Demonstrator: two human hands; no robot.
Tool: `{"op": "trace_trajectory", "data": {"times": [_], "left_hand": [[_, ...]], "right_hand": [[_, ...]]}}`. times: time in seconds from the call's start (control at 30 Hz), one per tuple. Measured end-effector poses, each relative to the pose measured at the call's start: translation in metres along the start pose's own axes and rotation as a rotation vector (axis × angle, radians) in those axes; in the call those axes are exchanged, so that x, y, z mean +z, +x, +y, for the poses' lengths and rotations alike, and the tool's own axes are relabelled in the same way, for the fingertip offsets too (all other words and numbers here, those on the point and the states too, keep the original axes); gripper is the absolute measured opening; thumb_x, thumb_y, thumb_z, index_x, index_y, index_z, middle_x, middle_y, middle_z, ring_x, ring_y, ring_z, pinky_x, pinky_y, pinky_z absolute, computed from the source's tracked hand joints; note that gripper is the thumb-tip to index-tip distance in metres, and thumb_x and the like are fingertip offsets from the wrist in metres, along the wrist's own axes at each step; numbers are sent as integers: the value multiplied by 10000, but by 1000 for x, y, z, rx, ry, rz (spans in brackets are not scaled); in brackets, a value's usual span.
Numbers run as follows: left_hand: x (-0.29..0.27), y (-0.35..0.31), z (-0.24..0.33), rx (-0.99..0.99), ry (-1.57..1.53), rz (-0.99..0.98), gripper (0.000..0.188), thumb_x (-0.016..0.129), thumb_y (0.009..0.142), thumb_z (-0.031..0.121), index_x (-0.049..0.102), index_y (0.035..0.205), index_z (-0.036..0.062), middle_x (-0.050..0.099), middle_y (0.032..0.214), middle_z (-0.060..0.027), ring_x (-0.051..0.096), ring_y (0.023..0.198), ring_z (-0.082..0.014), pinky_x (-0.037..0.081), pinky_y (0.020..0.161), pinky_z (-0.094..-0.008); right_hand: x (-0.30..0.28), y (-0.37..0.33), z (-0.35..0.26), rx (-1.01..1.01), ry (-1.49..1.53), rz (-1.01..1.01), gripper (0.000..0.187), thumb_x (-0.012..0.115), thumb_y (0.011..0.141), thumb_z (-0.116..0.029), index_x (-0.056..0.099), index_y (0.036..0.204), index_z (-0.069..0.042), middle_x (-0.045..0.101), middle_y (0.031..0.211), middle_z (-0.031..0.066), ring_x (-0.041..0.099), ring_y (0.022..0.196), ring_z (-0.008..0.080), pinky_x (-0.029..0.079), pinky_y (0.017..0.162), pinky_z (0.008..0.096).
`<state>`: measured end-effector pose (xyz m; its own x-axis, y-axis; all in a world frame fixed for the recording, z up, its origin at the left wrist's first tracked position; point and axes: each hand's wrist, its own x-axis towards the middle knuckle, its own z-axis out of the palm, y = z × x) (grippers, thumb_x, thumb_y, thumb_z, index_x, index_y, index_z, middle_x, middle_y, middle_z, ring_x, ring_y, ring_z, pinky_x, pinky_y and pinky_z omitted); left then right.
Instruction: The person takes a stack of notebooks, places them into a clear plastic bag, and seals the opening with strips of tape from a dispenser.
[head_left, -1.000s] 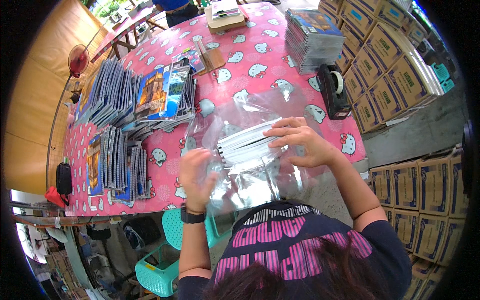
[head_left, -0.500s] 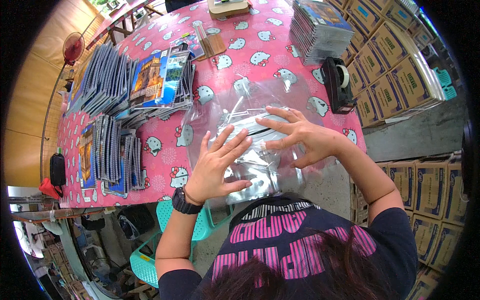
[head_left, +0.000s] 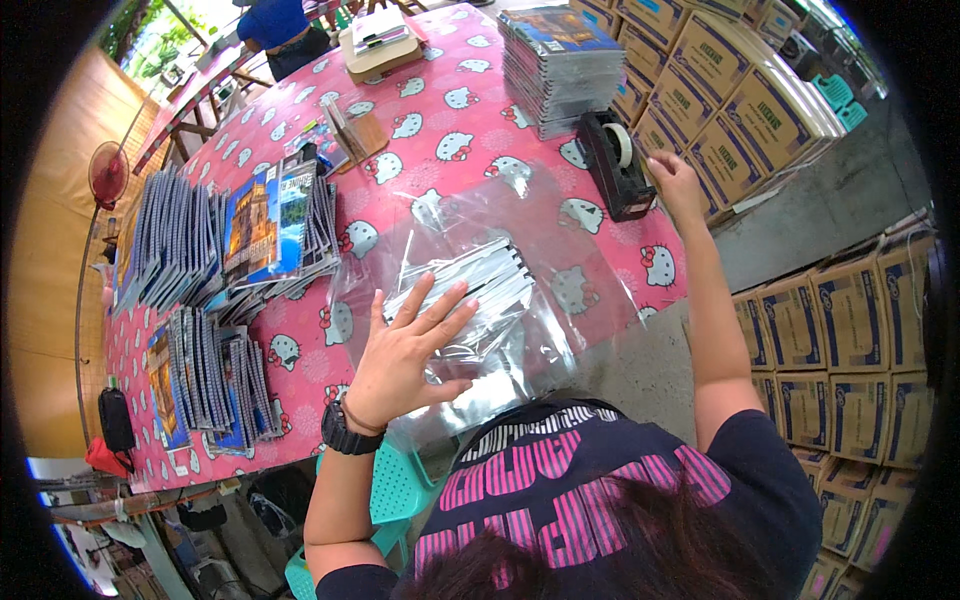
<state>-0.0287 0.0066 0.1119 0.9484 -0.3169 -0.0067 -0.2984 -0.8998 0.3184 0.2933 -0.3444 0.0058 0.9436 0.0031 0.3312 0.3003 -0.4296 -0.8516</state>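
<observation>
Left hand (head_left: 415,345) splayed, gripping nothing: press clear film (head_left: 512,372) evenly. Right hand (head_left: 677,183), two o'clock, fingers curled beside tape dispenser (head_left: 608,170); hold unclear.

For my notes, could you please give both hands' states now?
Left hand: open, spread over clear plastic.
Right hand: curled beside the tape dispenser; grip unclear.

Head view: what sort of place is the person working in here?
It looks like a small packing workshop or storeroom. Spiral notebooks stand in rows on a pink patterned table, a tape dispenser sits near its right edge, and cardboard boxes are piled beside it.
</observation>
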Motion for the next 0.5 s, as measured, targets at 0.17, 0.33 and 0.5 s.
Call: {"op": "trace_trajectory", "data": {"times": [0.17,0.33,0.5], "left_hand": [[-1,3,1,9,0,-7,899,767,590,403,413,1400,239,332,1490,7,225,1401,-286,104,1069,-654],[3,-6,-2,-43,-3,0,901,774,587,383,413,1400,245,333,1489,9,215,1406,-279,101,1072,-652],[0,-1,1,-22,-2,2,896,777,587,376,415,1398,251,335,1488,13,213,1408,-272,117,1065,-659]], "right_hand": [[-1,22,58,394,-318,-315,411,694,766,-385,706,849,18,673,752,132,646,737,217,480,695,337],[6,-23,4,72,-308,-138,273,680,825,-271,667,751,-9,619,697,32,533,625,129,406,595,289],[1,-45,73,644,209,-348,222,659,831,-246,645,776,-32,548,606,-7,485,522,81,364,477,220]]}}
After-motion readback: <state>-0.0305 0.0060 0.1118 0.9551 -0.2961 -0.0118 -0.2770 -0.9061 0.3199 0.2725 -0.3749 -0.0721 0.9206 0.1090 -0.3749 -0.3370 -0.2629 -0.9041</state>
